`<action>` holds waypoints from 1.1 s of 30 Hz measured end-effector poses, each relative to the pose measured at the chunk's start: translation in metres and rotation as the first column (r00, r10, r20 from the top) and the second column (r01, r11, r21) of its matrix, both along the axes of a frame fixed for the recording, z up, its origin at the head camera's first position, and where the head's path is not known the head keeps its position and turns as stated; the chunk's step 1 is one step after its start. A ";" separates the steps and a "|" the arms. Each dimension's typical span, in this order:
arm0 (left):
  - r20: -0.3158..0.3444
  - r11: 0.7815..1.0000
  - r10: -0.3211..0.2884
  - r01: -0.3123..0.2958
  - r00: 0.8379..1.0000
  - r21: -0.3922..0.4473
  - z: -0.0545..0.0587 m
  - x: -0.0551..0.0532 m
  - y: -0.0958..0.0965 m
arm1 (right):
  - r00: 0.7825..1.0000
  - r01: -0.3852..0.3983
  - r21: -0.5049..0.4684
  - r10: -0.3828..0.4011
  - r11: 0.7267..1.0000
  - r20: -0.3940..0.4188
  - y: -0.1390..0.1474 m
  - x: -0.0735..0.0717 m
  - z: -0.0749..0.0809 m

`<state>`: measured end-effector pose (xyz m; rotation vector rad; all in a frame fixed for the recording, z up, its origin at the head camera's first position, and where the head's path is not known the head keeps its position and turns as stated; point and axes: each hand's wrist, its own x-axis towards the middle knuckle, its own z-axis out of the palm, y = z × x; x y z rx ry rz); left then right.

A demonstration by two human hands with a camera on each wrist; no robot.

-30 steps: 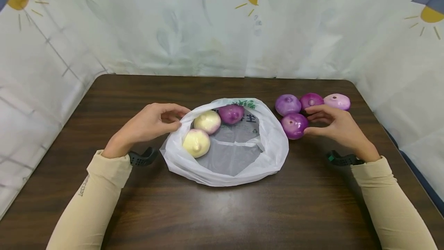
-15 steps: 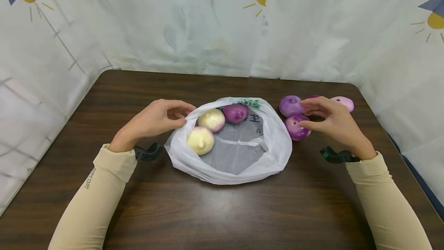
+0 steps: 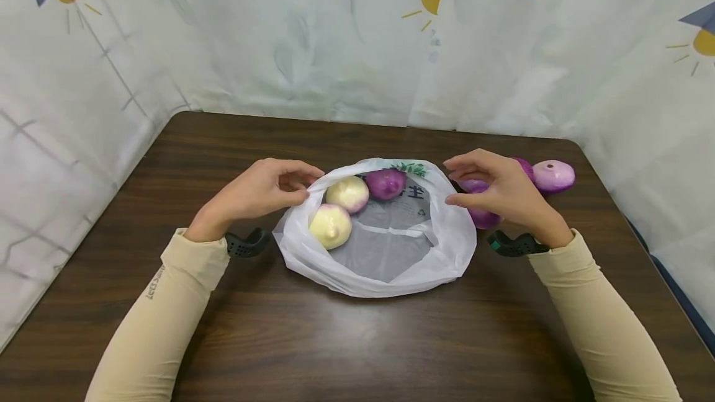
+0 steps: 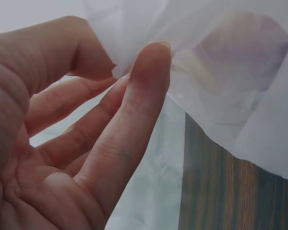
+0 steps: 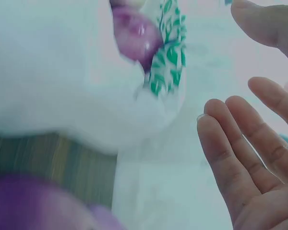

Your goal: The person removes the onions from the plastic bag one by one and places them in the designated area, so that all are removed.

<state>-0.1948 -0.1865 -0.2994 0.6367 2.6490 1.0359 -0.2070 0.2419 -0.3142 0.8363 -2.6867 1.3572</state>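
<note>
A white plastic bag (image 3: 368, 287) lies on the table with its mouth spread and rim folded outward. Inside, two pale onions (image 3: 331, 226) rest along the left wall, and a purple onion (image 3: 386, 183) sits at the back. My left hand (image 3: 259, 192) pinches the bag's left rim between thumb and fingers; the thin plastic (image 4: 129, 28) shows in that grip in the left wrist view. Beside the right rim, my right hand (image 3: 497, 188) holds nothing, thumb and fingers apart. It partly covers a glossy purple onion (image 3: 485, 219) and others behind it.
Right of the bag, several onions are grouped on the dark wooden table (image 3: 357, 352), a pinkish one (image 3: 553, 174) farthest right. A white patterned sheet (image 3: 346, 48) hangs behind the table and along its sides.
My right hand has left the purple onion and moved leftward to the bag's right rim, with nothing in it. My left hand keeps its pinch. The head view has shifted slightly.
</note>
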 end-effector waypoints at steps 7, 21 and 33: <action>0.009 1.000 -0.002 0.002 1.000 0.015 -0.001 0.000 0.000 | 0.990 -0.130 -0.003 0.130 0.991 -0.061 -0.030 -0.004 -0.001; 0.002 1.000 -0.003 0.003 1.000 0.005 0.001 0.001 -0.001 | 0.957 -0.288 0.009 0.288 0.958 -0.032 -0.094 -0.006 -0.007; 0.023 0.999 -0.009 0.008 1.000 0.038 0.000 0.000 -0.001 | 0.937 -0.350 0.071 0.350 0.934 0.011 -0.132 -0.003 -0.014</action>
